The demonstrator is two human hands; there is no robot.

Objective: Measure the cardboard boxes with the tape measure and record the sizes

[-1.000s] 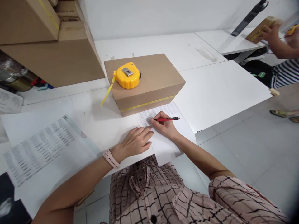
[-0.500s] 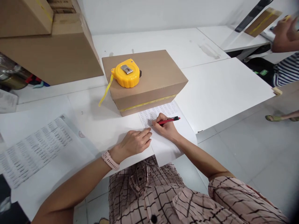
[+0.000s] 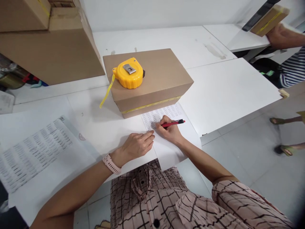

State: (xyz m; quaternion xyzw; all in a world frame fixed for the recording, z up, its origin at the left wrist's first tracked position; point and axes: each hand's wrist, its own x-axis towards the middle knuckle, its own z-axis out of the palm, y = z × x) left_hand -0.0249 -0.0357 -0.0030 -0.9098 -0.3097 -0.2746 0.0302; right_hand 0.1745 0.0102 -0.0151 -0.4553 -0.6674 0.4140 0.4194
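My right hand [image 3: 168,131] is closed around a red pen [image 3: 173,123], its tip resting on a printed sheet [image 3: 166,133] that lies at the table's front edge. My left hand [image 3: 137,144] lies flat on the table with fingers stretched out, its fingertips holding down the sheet's left edge. Just behind the sheet stands a brown cardboard box [image 3: 152,79] with yellow tape along its side. A yellow tape measure [image 3: 128,72] sits on top of the box, its strap hanging over the left side.
Larger cardboard boxes [image 3: 47,41] are stacked at the back left. More printed sheets [image 3: 35,152] lie on the white table [image 3: 214,86] to the left. At the far right another person's hand [image 3: 282,35] holds a small box [image 3: 269,19] over a second table.
My hands have stayed in place, the pen shifting slightly on the sheet. The person at the right has lifted the small box higher and stepped along the floor.
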